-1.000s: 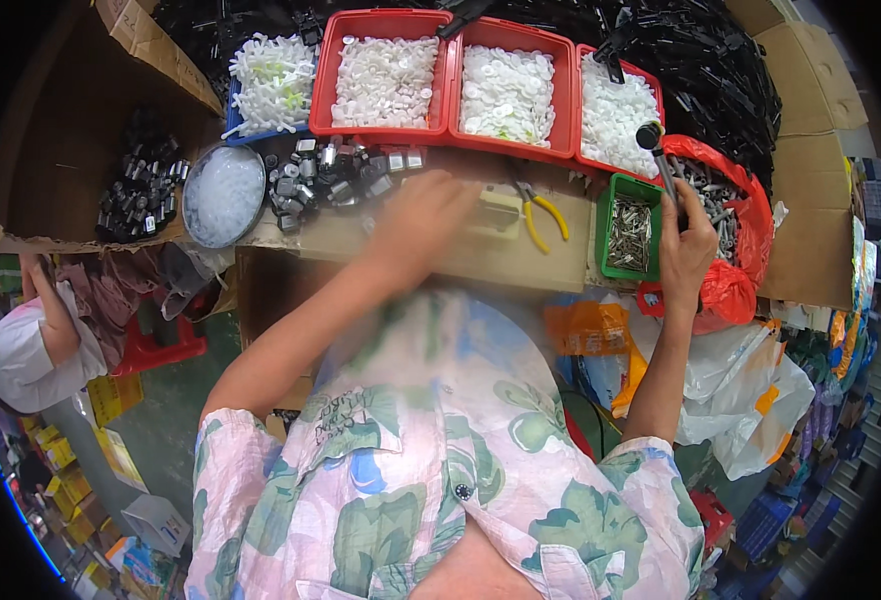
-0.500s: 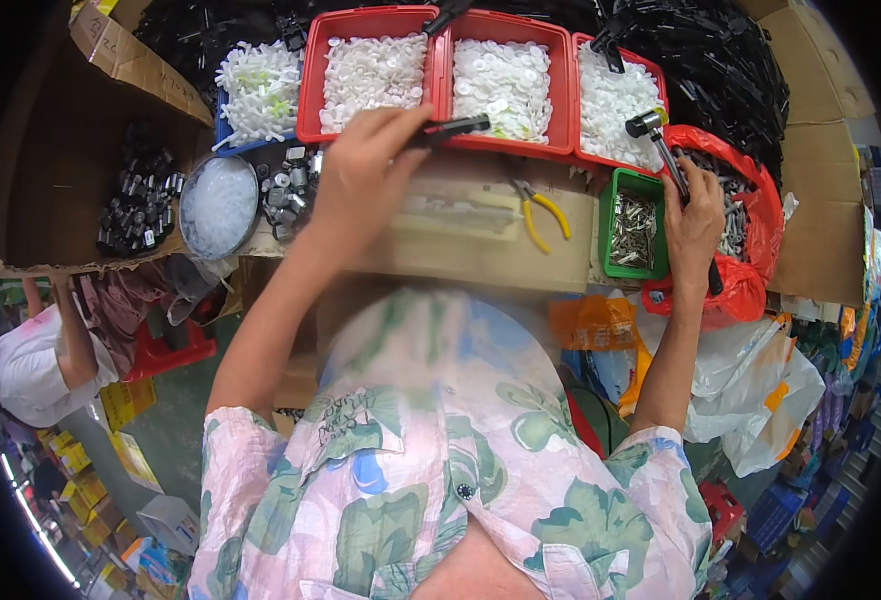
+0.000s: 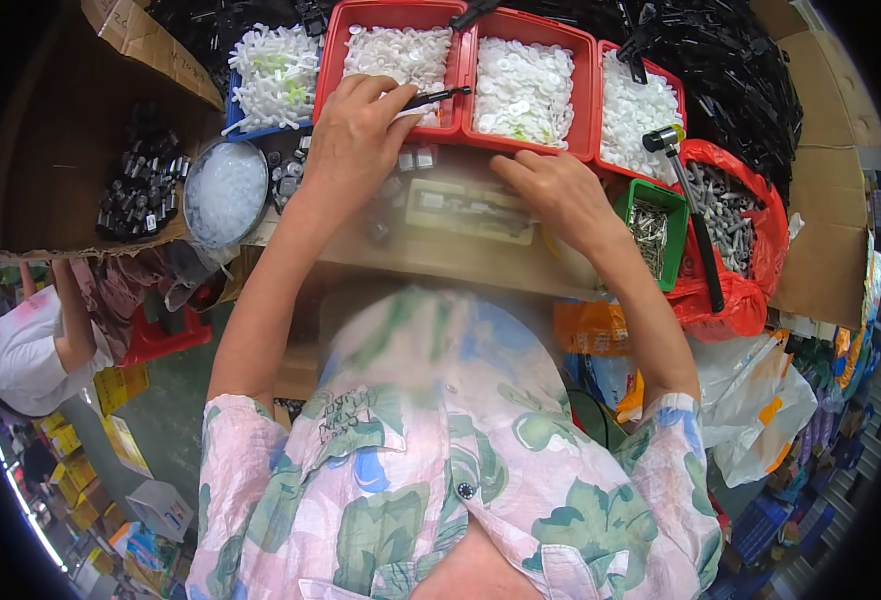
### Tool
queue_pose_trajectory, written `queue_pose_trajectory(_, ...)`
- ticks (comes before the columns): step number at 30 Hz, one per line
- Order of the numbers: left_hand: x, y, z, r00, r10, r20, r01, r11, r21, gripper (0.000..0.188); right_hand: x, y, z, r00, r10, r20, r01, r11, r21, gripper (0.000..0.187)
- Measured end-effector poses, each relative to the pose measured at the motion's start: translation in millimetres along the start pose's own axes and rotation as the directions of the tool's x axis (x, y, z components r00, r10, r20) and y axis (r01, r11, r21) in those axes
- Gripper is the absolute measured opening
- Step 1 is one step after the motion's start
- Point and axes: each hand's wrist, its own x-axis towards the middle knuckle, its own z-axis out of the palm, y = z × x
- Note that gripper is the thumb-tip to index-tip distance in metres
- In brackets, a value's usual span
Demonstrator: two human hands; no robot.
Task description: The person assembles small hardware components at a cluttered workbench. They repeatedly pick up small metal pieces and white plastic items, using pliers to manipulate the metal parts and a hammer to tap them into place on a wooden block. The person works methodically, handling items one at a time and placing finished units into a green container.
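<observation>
My left hand [image 3: 356, 140] is closed on a slim black plastic part [image 3: 439, 97], whose free end points right over the front of a red bin [image 3: 468, 75] of small white plastic pieces. My right hand [image 3: 561, 195] holds nothing that I can see. Its loosely stretched fingers reach left, just in front of the red bins. Below and between the hands lies a pale fixture block [image 3: 471, 212] with a dark, blurred piece in its recess. The hammer [image 3: 699, 225] leans between the green bin [image 3: 673, 235] of metal pins and the red bag, free of my hand.
Left are a blue tray [image 3: 261, 130] of white pieces, a clear round bowl [image 3: 226, 195], and a cardboard box with dark metal parts [image 3: 144, 195]. A red plastic bag [image 3: 773, 235] holds grey screw-like parts. Black parts [image 3: 731, 90] pile up behind the bins. Another person [image 3: 36, 345] is far left.
My right hand has let go of the hammer and moved left toward the middle. The left hand still holds the black part. The view has shifted slightly.
</observation>
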Motion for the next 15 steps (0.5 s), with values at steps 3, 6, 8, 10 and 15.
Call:
queue_pose_trajectory(3, -2.1, -1.2, -1.1, 0.999, -0.004, -0.053, 0.004, 1.0, 0.003, 0.031, 19.9, -0.4, 8.5, 0.994, -0.045, 0.1, 0.049, 0.998, -0.041, 0.013)
queue_pose_trajectory(6, -6.3, 1.4, -5.6, 0.997, -0.015, -0.081, 0.017, 1.0, 0.025, 0.033, 29.7, -3.8, 15.7, 0.989, -0.076, 0.13, 0.095, 0.984, -0.152, 0.004)
queue_pose_trajectory(8, -10.2, 3.8, -8.8, 0.996, -0.022, -0.087, 0.025, 0.999, 0.034, 0.035, 33.6, -8.4, 14.8, 0.984, -0.079, 0.158, 0.104, 0.982, -0.156, 0.005)
queue_pose_trajectory(10, -14.3, 4.6, -9.3, 0.995, -0.025, -0.095, 0.029, 0.999, 0.032, 0.034, 33.4, -8.3, 12.9, 0.98, -0.096, 0.174, 0.122, 0.982, -0.143, 0.007)
queue_pose_trajectory(15, -22.1, 8.1, -13.1, 0.995, -0.031, -0.096, 0.03, 0.999, -0.011, 0.033, 29.9, -2.8, 7.5, 0.964, -0.112, 0.241, 0.128, 0.99, -0.051, 0.011)
